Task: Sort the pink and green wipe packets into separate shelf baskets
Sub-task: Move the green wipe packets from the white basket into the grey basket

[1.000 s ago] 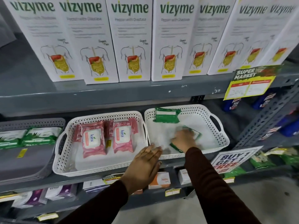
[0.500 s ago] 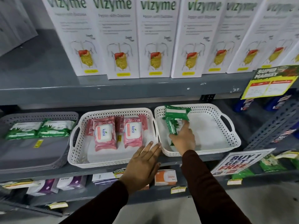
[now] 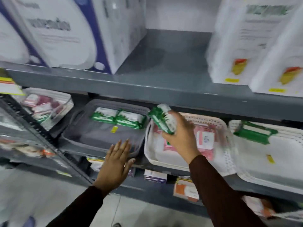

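Above the pink basket (image 3: pixel 148 154), right hand (image 3: pixel 181 136) has its grip closed on a green packet (image 3: pixel 162 120); left hand (image 3: pixel 114 163) flat, empty. Dropped early, it would land among pink packets (image 3: pixel 205 136), short of the grey basket (image 3: pixel 101 145).

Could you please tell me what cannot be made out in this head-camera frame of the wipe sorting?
- Print on the green packet in the right hand: motion blur.
- Pink packets in the white basket: count unclear, partly hidden by that hand.
- Whether the left hand touches the grey basket: cannot tell.
- Far-left basket contents: blurred, behind the shelf upright.
- Top-shelf boxes: lettering smeared, cut off by the upper edge.
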Tool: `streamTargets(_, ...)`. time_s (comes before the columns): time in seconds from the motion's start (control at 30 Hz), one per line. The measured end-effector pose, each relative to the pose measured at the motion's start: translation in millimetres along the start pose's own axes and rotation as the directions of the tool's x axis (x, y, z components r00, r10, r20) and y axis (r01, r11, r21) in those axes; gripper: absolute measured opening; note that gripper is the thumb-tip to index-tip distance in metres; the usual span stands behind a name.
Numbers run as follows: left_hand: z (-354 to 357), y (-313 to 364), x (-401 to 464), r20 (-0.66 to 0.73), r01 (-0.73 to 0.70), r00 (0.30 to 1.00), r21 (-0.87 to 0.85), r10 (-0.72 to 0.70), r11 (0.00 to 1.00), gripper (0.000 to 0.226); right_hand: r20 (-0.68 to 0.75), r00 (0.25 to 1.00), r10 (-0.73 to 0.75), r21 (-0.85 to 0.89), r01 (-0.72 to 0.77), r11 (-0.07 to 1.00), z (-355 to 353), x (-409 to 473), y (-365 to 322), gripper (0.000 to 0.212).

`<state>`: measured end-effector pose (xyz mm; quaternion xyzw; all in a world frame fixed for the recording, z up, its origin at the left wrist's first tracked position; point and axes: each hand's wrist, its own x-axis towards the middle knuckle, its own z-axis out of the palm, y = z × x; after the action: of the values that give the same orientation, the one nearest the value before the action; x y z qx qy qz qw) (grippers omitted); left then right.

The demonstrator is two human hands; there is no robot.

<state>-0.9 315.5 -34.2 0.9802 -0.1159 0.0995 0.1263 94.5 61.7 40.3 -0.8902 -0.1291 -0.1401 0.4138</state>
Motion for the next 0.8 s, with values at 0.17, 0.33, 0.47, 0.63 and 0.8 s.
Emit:
streamTargets(0.17,-22.5,-60.9,-11.6,-0.004,0.008,1.000,-0.009,-0.008,1.000,0.062,0.119,0.989,-0.084,-0.138,0.100,0.985,109.8,24.8,-61.6,0.070)
streamTargets(0.33,-26.5,-80.2,-17.0,-0.002,0.004,1.000,-0.062,-0.004,0.998,0.059,0.204,0.973,0.106,-0.372,-0.023,0.928,178.8,32.6,-68.6,0.054)
streamTargets(0.47,-19.3,-70.3,-15.7,0.005,0.020,1.000,-0.065,-0.019,0.998,0.059,0.286,0.945,0.158,-0.397,-0.033,0.917,187.3,25.6,-66.5,0.049)
streamTargets(0.63,-3.4,-20.7,-9.5,0.003,-0.065,0.998,-0.106,0.066,0.992,0.060,0.043,0.999,0.009,-0.121,-0.004,0.993,134.2,14.8,-69.1,0.032)
streamTargets(0.8,24.0,49.5,0.9,-0.023,-0.170,0.985,-0.146,0.169,0.975,0.064,-0.196,0.980,0.016,-0.062,-0.029,0.998,36.8,-2.8,-18.1,0.024)
